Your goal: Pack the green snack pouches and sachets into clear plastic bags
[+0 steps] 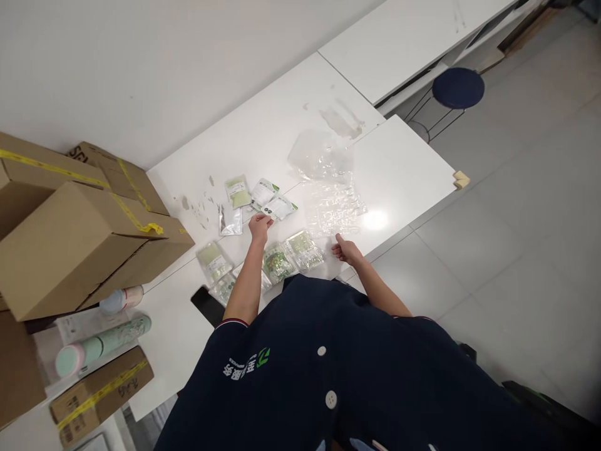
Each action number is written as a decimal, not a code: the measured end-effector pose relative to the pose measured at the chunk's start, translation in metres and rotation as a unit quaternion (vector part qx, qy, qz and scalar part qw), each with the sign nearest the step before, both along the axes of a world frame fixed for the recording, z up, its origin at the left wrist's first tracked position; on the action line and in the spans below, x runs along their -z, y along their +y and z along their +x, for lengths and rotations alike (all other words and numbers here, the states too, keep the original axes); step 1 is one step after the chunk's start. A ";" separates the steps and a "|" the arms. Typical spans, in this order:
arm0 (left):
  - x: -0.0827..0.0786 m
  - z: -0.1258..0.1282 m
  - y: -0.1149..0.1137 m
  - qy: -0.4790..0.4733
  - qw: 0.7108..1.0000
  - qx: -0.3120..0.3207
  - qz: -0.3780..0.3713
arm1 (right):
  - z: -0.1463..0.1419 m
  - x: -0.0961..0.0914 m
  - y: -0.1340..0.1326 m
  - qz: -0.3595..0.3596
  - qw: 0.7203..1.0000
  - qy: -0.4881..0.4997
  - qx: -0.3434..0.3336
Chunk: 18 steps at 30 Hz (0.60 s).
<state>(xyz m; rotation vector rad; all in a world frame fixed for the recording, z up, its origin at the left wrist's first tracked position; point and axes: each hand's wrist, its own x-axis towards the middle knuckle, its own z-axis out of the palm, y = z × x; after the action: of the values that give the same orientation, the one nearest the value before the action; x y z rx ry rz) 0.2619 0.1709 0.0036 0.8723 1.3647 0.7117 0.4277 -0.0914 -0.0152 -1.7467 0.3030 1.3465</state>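
Note:
My left hand (260, 228) has its fingers pinched together at the lower edge of a white packet (280, 207) with green corners. Whether the fingertips grip that packet is too small to tell. Under it lies a similar white packet (264, 190), with a green-filled pouch (238, 191) and a silver pouch (230, 220) to the left. Just below the clear plastic bags (331, 203), my right hand (346, 250) hovers with curled fingers and its thumb held apart, nothing visible in it. Between my forearms lie a green-printed bag (278, 262) and a pale green packet (304, 249).
Cardboard boxes (89, 250) are stacked at the left. Near my left elbow lie a black phone (207, 305) and another green packet (214, 261). A mint bottle (103, 344) rests farther left. A blue stool (458, 88) stands beyond the white table (399, 163), whose corner has a guard (461, 180).

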 end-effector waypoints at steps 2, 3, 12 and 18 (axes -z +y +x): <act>-0.014 -0.008 -0.010 -0.035 0.998 0.036 0.025 | 0.002 -0.008 -0.008 0.026 0.999 -0.023 -0.019; -0.021 -0.009 -0.016 -0.053 0.996 0.063 0.033 | 0.003 -0.013 -0.008 0.054 0.998 -0.029 -0.013; -0.019 0.042 -0.078 -0.078 0.948 0.307 0.021 | 0.033 -0.028 0.027 0.242 0.966 0.046 0.082; 0.012 0.074 -0.077 0.133 0.917 0.365 0.090 | 0.047 0.010 0.036 0.136 0.980 0.052 0.136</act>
<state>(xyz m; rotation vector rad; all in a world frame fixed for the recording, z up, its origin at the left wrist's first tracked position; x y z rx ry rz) 0.3359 0.0943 -0.0087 1.5558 1.0841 0.1333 0.4750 -0.0558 -0.0250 -1.3567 0.3815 1.2196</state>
